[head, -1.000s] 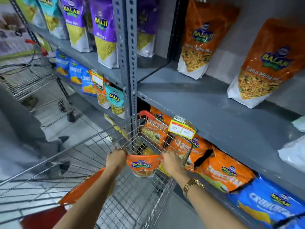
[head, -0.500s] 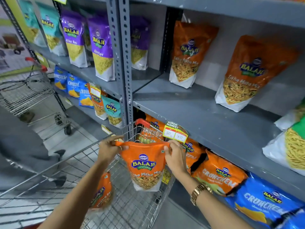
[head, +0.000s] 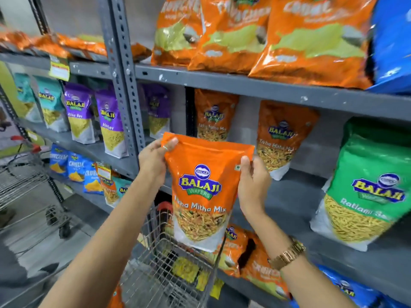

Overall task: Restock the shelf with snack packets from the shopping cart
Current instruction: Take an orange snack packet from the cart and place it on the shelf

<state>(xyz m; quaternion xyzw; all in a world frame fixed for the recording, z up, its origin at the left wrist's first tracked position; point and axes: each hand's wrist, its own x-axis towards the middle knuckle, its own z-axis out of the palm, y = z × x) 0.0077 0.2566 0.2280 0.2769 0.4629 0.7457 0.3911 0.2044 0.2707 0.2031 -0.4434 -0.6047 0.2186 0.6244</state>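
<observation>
I hold an orange Tikha Mitha Mix packet (head: 203, 190) upright in front of the grey middle shelf (head: 289, 196). My left hand (head: 155, 155) pinches its top left corner. Along its right edge my right hand (head: 252, 185), with a gold watch at the wrist, grips it. Two matching orange packets (head: 283, 134) stand at the back of that shelf, with bare shelf between and before them. The wire shopping cart (head: 160, 270) sits below my arms; another orange packet (head: 115, 298) shows at its bottom edge.
A green Ratlami Sev packet (head: 364, 187) stands on the shelf's right. Large orange bags (head: 311, 38) fill the shelf above. A grey upright post (head: 124, 90) divides the bays; purple packets (head: 111, 123) stand left of it. A second cart (head: 26, 187) stands at far left.
Both hands have lifted the orange packet out of the cart and up to the level of the middle shelf. The view has tilted upward, showing the top shelf.
</observation>
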